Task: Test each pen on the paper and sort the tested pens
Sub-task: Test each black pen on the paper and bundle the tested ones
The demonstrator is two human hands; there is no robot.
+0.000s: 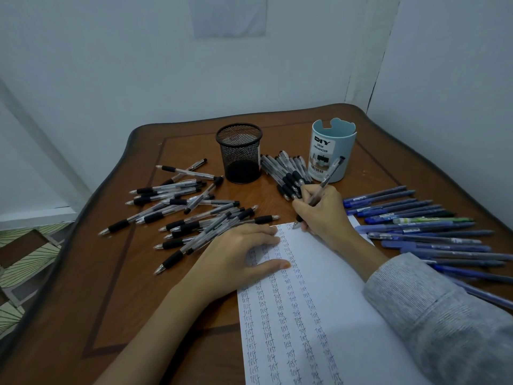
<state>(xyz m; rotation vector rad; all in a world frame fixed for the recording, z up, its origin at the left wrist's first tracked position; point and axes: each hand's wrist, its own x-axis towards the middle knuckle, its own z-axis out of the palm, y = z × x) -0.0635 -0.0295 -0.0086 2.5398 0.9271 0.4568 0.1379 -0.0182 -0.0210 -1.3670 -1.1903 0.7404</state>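
wooden table [116, 287]: pens [194, 215], paper [319, 315], holders [240, 154].

You sit at a brown wooden table [105, 287] with a wavy dark rim and a darker inlaid line running inside its edge. Beyond the table's far edge stands a plain, pale blue-grey wall [138, 65], with a paler rectangular patch [227, 15] high up on it. To the table's right, a second wall [458, 79] meets the first at a dark corner seam [376, 79]. Left of the table you see floor tiles [25, 254] with green fan patterns. The light is dim and cool.
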